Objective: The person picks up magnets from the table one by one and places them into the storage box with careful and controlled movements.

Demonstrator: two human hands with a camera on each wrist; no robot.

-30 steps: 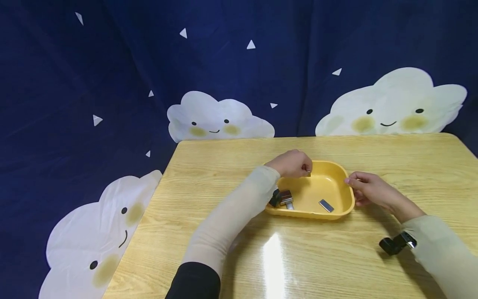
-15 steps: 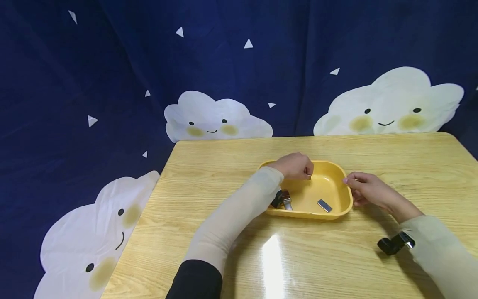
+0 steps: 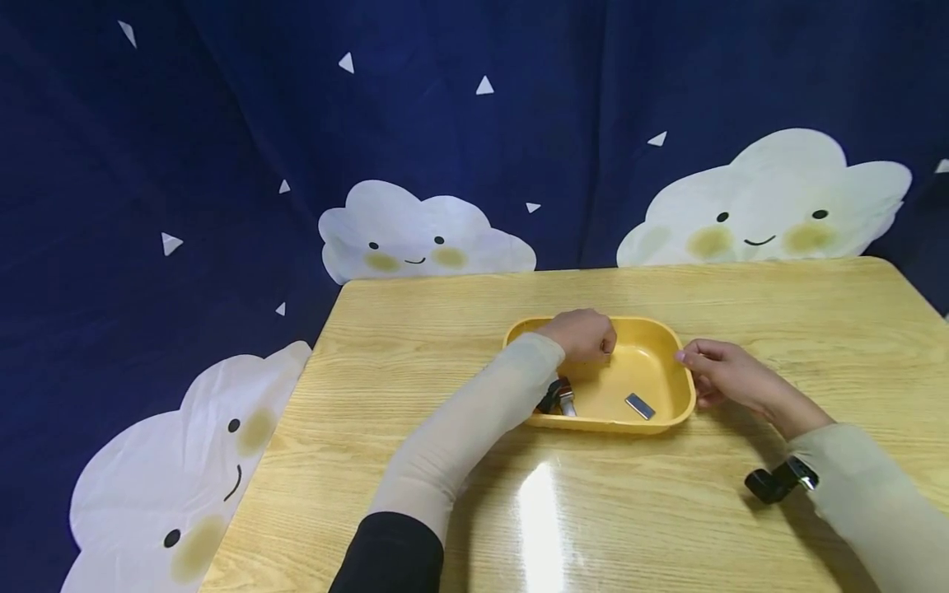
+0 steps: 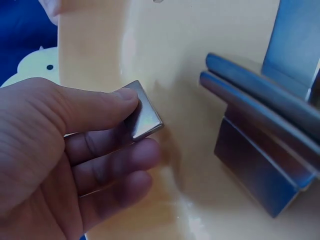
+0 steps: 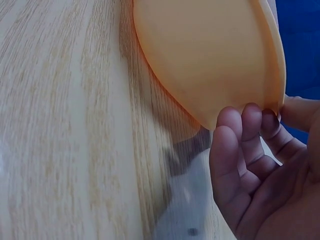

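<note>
A shallow yellow plastic tray point(image 3: 593, 425) stands on the wooden table. Over its left half, my left hand point(image 3: 582, 333) pinches a small shiny metal plate point(image 4: 146, 117) between thumb and index finger; the other fingers are curled below it. My right hand point(image 3: 730, 375) grips the tray's right rim, thumb on the inner side and fingertips against the outer wall point(image 5: 215, 75). A flat rectangular metal piece point(image 3: 639, 406) lies on the tray floor at the front right. Several bigger metal pieces point(image 4: 260, 130) sit near the left end, partly hidden by the left wrist and its camera.
The light wood table point(image 3: 415, 346) extends around the tray, with a bright reflection point(image 3: 541, 527) in front. Behind it hangs a dark blue curtain point(image 3: 415, 99) with white clouds. A black wrist camera point(image 3: 778, 482) is strapped at the right sleeve.
My left hand has sunk slightly lower into the tray and nearer, still pinching the metal plate. The right hand keeps its hold on the rim. The whole view has shifted a little.
</note>
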